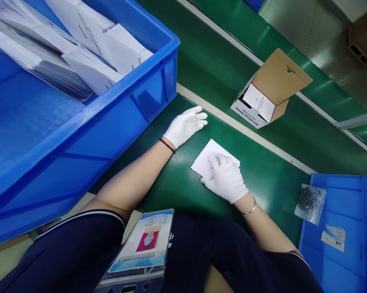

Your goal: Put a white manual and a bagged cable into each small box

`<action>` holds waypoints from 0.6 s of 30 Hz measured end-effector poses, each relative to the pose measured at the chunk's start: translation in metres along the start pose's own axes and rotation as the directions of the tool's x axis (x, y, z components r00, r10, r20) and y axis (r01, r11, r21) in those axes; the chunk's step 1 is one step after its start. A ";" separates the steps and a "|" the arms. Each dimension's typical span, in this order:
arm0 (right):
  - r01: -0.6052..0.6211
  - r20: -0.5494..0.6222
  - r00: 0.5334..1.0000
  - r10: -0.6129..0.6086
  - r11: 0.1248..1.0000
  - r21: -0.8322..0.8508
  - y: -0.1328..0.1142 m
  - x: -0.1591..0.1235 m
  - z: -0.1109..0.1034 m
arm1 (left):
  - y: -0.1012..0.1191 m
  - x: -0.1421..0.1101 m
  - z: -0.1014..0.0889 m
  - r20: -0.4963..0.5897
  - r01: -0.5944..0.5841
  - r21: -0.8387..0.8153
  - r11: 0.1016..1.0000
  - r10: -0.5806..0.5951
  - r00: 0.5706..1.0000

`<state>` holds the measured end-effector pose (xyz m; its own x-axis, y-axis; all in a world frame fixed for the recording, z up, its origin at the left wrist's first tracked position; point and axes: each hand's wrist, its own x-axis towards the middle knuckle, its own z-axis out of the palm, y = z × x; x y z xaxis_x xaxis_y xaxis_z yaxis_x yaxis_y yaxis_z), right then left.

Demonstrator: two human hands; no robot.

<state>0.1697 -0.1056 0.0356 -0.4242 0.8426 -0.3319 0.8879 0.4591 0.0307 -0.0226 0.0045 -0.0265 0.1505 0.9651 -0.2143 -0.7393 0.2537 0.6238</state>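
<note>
A big blue crate [134, 101] of stacked leaflets [88, 61] was seen at the left, and an open box [267, 95] waited beyond, a sheet already inside. One paper [206, 156] lay flat on the counter [177, 191], pinned under the right hand [224, 177], fingers curled. The left hand [185, 125] rested empty, fingers together, just beside it.

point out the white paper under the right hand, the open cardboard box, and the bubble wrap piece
white paper [205, 156], head view, bare upper corner.
open cardboard box [279, 77], head view, raised brown lid flap.
bubble wrap piece [310, 203], head view, its middle.
</note>
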 end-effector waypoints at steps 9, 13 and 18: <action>-0.017 0.121 0.992 0.028 0.996 -0.084 -0.016 0.005 -0.017 | -0.001 0.002 -0.003 0.007 0.003 0.014 1.000 -0.003 1.000; -0.023 0.129 0.991 0.022 1.000 0.001 -0.008 0.005 -0.017 | -0.001 0.002 -0.003 0.012 0.001 0.017 1.000 -0.001 1.000; -0.072 0.085 0.995 0.058 0.983 0.168 0.007 0.005 -0.013 | -0.001 0.001 -0.002 0.016 -0.002 0.029 1.000 0.001 1.000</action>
<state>0.1711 -0.0948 0.0469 -0.3552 0.8410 -0.4082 0.9333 0.3435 -0.1045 -0.0237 0.0050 -0.0288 0.1600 0.9664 -0.2013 -0.7204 0.2538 0.6455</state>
